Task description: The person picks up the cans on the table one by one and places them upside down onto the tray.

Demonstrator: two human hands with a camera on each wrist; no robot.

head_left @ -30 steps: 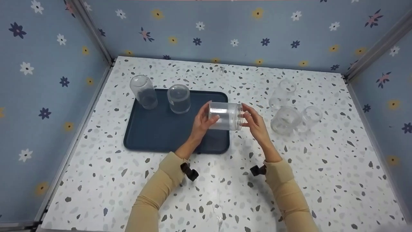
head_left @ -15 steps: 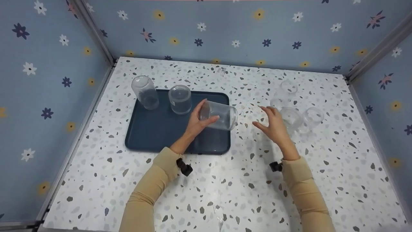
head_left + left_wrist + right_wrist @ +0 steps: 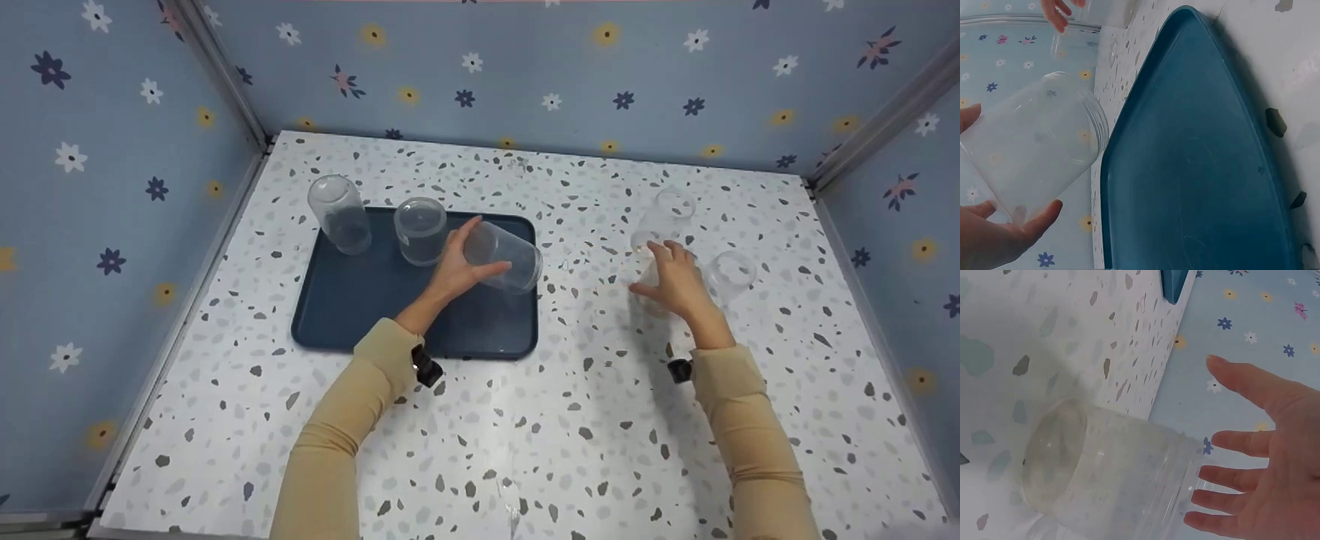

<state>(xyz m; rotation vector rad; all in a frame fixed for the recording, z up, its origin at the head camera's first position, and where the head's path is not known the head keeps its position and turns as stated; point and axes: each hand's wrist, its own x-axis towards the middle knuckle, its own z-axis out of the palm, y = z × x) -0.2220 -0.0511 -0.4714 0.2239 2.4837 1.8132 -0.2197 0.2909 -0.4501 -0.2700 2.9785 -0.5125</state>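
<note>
A clear wide-mouthed jar (image 3: 519,259) is in my left hand (image 3: 454,271), thumb and fingers round its base end. It lies tilted above the right part of the dark blue tray (image 3: 352,311), its threaded mouth pointing right and down. In the left wrist view the jar (image 3: 1039,138) looks see-through, its mouth near the tray's edge. My right hand (image 3: 681,286) is over another clear jar standing on the table, partly hidden by that hand in the head view. In the right wrist view the fingers spread beside the upper end of this jar (image 3: 1123,467), gripping nothing.
Two clear jars stand bottom-up on the tray, a tall one (image 3: 341,217) at the back left and a shorter one (image 3: 421,234). Two more clear jars, one behind (image 3: 664,219) and one to the right (image 3: 733,271), stand around my right hand. Flowered panels (image 3: 525,67) enclose the table.
My right hand has let go of the held jar and moved right to the standing jars. My left hand has drawn its jar slightly left and tilted its mouth downward.
</note>
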